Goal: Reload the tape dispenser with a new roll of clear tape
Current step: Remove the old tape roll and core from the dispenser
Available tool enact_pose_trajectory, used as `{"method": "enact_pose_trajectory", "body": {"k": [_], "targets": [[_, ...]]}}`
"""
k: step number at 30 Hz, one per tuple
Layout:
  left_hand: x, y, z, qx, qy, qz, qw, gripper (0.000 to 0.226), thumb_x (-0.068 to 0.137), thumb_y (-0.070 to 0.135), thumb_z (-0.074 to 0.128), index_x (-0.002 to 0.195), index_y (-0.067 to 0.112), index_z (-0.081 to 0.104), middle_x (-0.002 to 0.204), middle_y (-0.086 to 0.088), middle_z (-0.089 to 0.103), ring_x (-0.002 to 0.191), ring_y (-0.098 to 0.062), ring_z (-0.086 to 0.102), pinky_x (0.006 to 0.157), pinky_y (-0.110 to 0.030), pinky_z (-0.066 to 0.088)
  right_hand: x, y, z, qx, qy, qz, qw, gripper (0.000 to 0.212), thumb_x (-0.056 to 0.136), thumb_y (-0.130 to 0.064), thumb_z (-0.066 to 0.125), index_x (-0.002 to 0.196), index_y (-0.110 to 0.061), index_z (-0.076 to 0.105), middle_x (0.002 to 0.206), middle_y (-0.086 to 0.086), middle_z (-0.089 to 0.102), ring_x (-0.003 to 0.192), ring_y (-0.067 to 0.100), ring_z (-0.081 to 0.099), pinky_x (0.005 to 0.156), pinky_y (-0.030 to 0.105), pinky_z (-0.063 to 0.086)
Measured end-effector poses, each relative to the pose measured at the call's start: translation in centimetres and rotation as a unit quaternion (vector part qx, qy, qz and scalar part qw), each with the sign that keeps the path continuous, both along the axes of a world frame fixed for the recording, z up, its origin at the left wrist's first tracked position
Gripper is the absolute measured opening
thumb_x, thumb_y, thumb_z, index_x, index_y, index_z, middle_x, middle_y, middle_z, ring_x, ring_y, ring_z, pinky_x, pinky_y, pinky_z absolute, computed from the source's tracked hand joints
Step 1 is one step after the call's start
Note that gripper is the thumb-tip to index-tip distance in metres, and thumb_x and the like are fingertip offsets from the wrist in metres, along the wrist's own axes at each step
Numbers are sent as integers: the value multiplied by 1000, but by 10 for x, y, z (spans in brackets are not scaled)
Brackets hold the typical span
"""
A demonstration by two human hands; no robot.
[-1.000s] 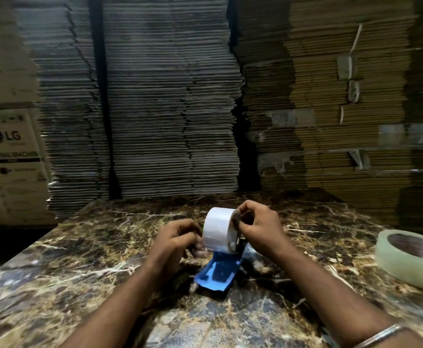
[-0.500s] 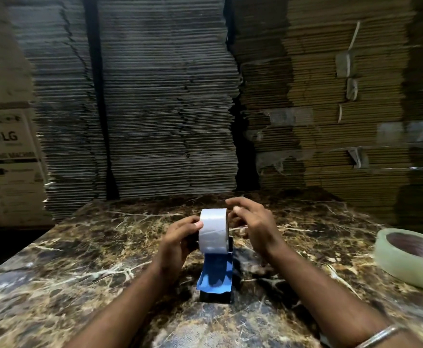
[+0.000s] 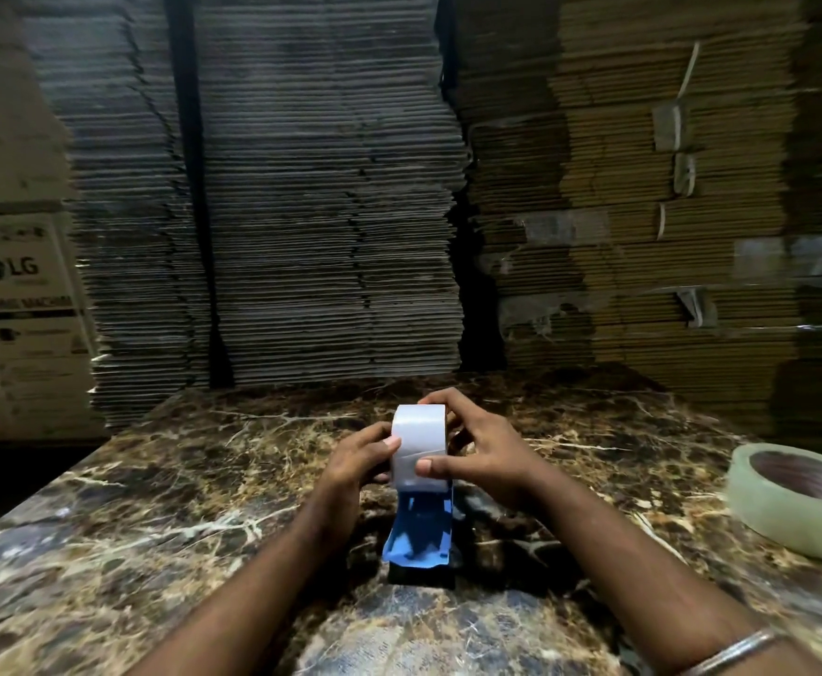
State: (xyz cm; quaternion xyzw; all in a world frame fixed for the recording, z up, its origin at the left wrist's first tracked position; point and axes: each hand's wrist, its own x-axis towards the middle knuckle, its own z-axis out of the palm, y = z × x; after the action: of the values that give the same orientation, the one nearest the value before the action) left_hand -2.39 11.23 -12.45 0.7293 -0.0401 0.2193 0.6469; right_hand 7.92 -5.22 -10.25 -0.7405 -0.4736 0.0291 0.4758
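Observation:
A blue tape dispenser (image 3: 419,539) stands on the marble table (image 3: 155,519), its flat blue end pointing toward me. A whitish roll of clear tape (image 3: 419,441) sits upright in its far end. My left hand (image 3: 355,465) grips the roll's left side, thumb on the front face. My right hand (image 3: 487,451) wraps the roll's right side, with fingers over the top and the thumb pressed on the tape's front surface. The roll's hub and the dispenser's spindle are hidden behind my hands.
A second, larger roll of tape (image 3: 799,500) lies flat at the table's right edge. Tall stacks of flattened cardboard (image 3: 331,212) rise just behind the table. A printed carton (image 3: 19,324) stands at the left.
The dispenser has swung from angled left to pointing straight at me. My right thumb has come down onto the roll's front face, and both hands have closed in around the roll.

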Motion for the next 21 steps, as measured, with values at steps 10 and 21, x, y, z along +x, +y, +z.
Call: {"method": "enact_pose_trajectory", "body": {"k": [10,21], "targets": [[4,6,-3,16,-14,1,1000,59,61,38,66,115,12,69,105,-10,74,96,-22,67,76,-28,49,11,-9,5,31,59,2,998,57,54,-32,83,104,-28,56,97,10,65,82,15,62,65,26,52],[8,8,-5,1,-13,-1,1000,58,57,36,69,109,12,71,95,0,76,87,-11,67,69,-19,48,24,-17,3,86,139,0,987,67,45,-39,66,106,-13,57,94,8,56,80,16,55,52,17,44]]}}
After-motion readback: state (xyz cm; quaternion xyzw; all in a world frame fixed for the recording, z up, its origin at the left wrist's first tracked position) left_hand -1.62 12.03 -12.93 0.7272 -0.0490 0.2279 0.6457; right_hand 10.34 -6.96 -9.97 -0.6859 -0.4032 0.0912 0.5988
